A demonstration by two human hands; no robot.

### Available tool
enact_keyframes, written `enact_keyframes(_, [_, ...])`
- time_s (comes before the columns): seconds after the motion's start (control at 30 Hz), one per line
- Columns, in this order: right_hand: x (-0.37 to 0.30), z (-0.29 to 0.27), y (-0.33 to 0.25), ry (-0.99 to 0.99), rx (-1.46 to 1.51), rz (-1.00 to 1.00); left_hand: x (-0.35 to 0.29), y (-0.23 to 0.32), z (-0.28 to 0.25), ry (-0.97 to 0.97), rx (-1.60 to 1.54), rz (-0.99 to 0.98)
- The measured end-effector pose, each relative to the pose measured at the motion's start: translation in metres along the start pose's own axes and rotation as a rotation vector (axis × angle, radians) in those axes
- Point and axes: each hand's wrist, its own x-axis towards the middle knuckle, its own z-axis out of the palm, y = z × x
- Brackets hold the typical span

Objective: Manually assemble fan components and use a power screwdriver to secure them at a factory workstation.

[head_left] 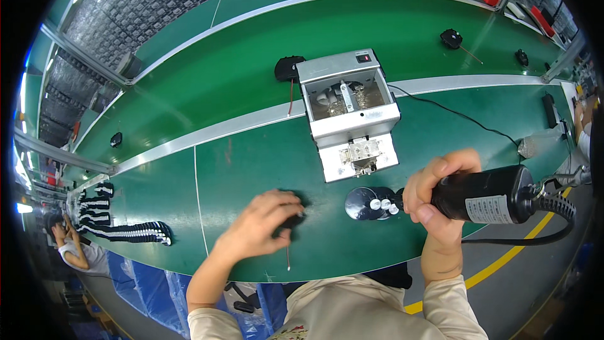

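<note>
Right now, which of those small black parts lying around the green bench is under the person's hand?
The black part at the near edge, beneath the left hand fingers, with a thin wire trailing toward the person. The other black parts lie farther back, untouched.

Screw feeder box (348, 104) at bench centre; round part (363, 203) near of it; left hand (264, 223) to its left, right hand (434, 198) with electric screwdriver (487, 195) to its right.

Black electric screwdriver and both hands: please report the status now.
Right hand grips black cylindrical electric screwdriver, lying sideways. Left hand covers small black part on green belt. Round black disc lies between the hands.
</note>
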Motion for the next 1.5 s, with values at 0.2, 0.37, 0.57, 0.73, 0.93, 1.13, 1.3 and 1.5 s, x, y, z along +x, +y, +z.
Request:
enact_keyframes(0.2, [-0.002, 0.001, 0.003, -0.010, 0.079, -0.007, 0.022, 0.022, 0.046, 0.018, -0.093, 0.191])
enact_keyframes(0.37, [-0.003, 0.007, 0.037, -0.185, -0.026, -0.150, 0.029, 0.026, 0.055, 0.045, -0.118, 0.173])
enact_keyframes(0.57, [-0.008, 0.007, 0.066, -0.238, -0.264, -0.033, 0.017, 0.011, 0.056, 0.108, -0.144, 0.173])
enact_keyframes(0.73, [-0.013, 0.007, 0.080, -0.242, -0.137, -0.057, 0.013, 0.003, 0.050, 0.140, -0.148, 0.167])
enact_keyframes(0.93, [-0.009, 0.014, 0.077, -0.192, -0.201, -0.114, 0.009, -0.003, 0.048, 0.154, -0.146, 0.156])
enact_keyframes(1.13, [0.036, 0.027, 0.015, -0.118, 0.046, -0.273, 0.005, -0.004, 0.046, 0.123, -0.151, 0.128])
enact_keyframes(1.3, [0.101, 0.006, -0.008, 0.076, 0.250, -0.475, 0.011, -0.003, 0.047, 0.171, -0.139, 0.180])
enact_keyframes(1.5, [0.138, -0.005, 0.020, 0.190, -0.195, -0.423, 0.017, 0.006, 0.053, 0.231, -0.145, 0.193])
